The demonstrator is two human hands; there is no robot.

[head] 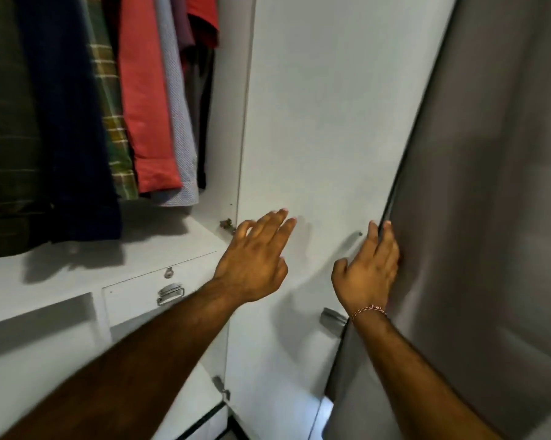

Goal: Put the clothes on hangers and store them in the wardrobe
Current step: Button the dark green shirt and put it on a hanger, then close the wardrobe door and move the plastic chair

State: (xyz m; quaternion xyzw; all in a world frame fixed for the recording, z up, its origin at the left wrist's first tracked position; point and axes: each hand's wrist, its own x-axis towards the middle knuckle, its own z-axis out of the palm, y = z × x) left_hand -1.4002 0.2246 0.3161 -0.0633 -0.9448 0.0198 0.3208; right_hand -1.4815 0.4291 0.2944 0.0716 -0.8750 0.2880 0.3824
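Clothes (86, 100) hang in a row in the wardrobe (204, 236) at upper left: olive, navy, plaid, red and pale shirts, side by side above a shelf. Below them we see a drawer (134, 296) with a metal handle (170, 293). Our left hand (255, 258) is spread wide, fingers loose, holding nothing, in front of the white inner face of the open door (325, 122); contact we cannot tell. Our right hand (368, 268) grips the door's edge, fingers curled round it, a thread bracelet (368, 311) at the wrist.
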